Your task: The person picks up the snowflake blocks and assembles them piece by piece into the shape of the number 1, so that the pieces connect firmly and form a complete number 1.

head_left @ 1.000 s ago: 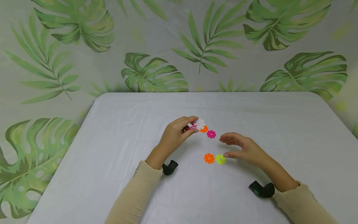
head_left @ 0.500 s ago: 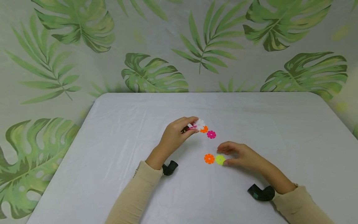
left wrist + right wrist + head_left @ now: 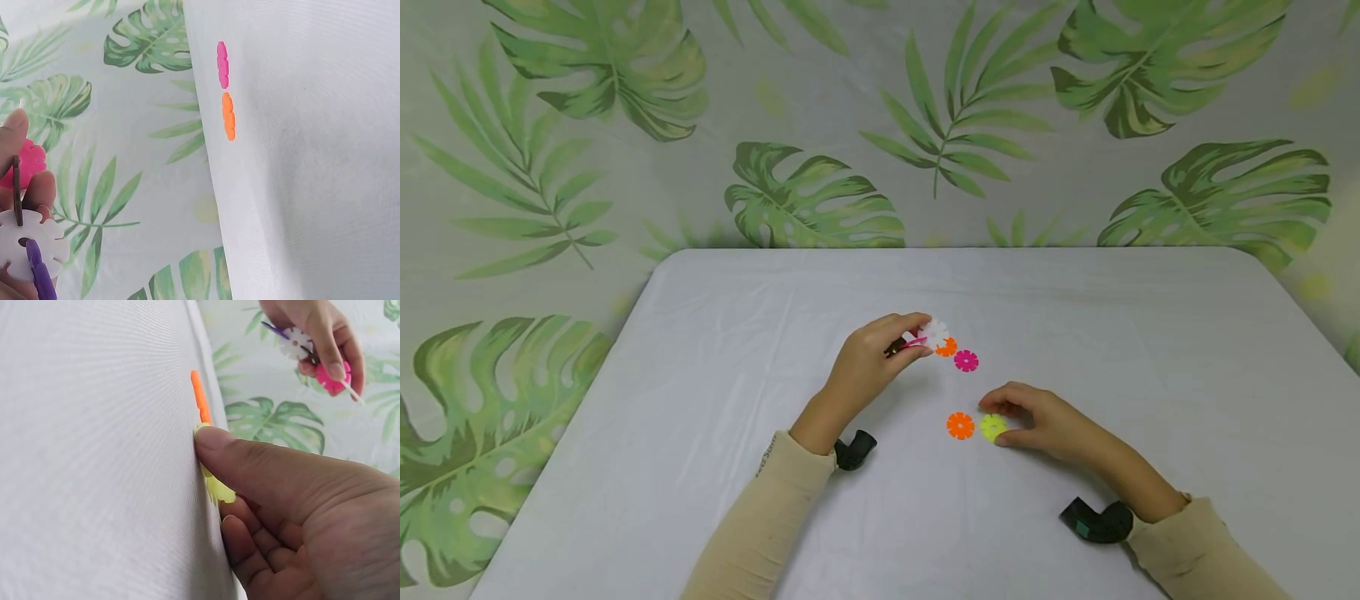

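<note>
My left hand (image 3: 865,350) is raised over the table and pinches a small chain of joined interlocking discs. A white disc (image 3: 936,331) shows at its fingertips in the head view. The left wrist view shows a pink disc (image 3: 32,164), a dark disc (image 3: 17,194) seen edge-on, another white disc (image 3: 53,244) and a purple disc (image 3: 40,275) slotted together. My right hand (image 3: 1052,423) is down at the table, thumb and fingers on opposite edges of a yellow notched disc (image 3: 992,427). In the right wrist view the thumb covers part of the yellow disc (image 3: 220,490).
An orange disc (image 3: 960,426) lies just left of the yellow one. Farther back, a pink disc (image 3: 966,360) and a second orange disc (image 3: 950,347) lie side by side, the orange partly hidden behind the held white disc. White cloth covers the table (image 3: 737,317); a leaf-patterned backdrop (image 3: 820,192) stands behind.
My right hand has come down and slightly left, and its thumb and fingers have closed round the yellow disc, which has shifted very slightly. The left hand stays in place with the chain.
</note>
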A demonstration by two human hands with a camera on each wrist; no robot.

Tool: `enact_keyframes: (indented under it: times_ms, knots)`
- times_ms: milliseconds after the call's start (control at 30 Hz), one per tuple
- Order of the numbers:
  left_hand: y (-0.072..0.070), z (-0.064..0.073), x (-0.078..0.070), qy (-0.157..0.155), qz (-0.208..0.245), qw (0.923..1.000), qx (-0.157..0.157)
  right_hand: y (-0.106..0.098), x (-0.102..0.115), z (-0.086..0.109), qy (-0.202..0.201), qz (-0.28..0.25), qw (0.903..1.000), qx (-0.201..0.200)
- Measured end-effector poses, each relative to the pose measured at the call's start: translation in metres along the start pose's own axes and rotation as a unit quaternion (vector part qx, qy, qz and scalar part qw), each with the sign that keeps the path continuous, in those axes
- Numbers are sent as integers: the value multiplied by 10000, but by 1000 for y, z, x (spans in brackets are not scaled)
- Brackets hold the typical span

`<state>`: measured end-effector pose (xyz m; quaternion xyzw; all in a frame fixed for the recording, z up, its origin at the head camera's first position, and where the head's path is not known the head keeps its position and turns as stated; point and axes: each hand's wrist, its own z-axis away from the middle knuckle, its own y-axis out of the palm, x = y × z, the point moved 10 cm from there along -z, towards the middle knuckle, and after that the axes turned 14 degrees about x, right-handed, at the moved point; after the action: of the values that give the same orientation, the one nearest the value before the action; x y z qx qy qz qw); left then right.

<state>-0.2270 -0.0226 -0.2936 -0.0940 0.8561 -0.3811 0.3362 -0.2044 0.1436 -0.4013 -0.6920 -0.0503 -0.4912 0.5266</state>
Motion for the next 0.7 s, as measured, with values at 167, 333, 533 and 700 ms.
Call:
enact_keyframes:
  times_ms: [167, 333, 533, 700]
  knots:
    - [0, 0, -1, 26, -33, 10000, -6, -2, 5, 0, -118, 215, 9995, -193]
    - [1, 1, 1, 7, -27, 10000, -2, -2, -1, 0, 256, -67, 9995, -186]
    - [1, 0, 1, 39, 18, 10000, -4, -8, -7, 2, 705, -299, 9965, -321]
    - [1, 1, 2, 22, 1, 10000, 1, -15, -5, 2, 636, -306, 9964, -479]
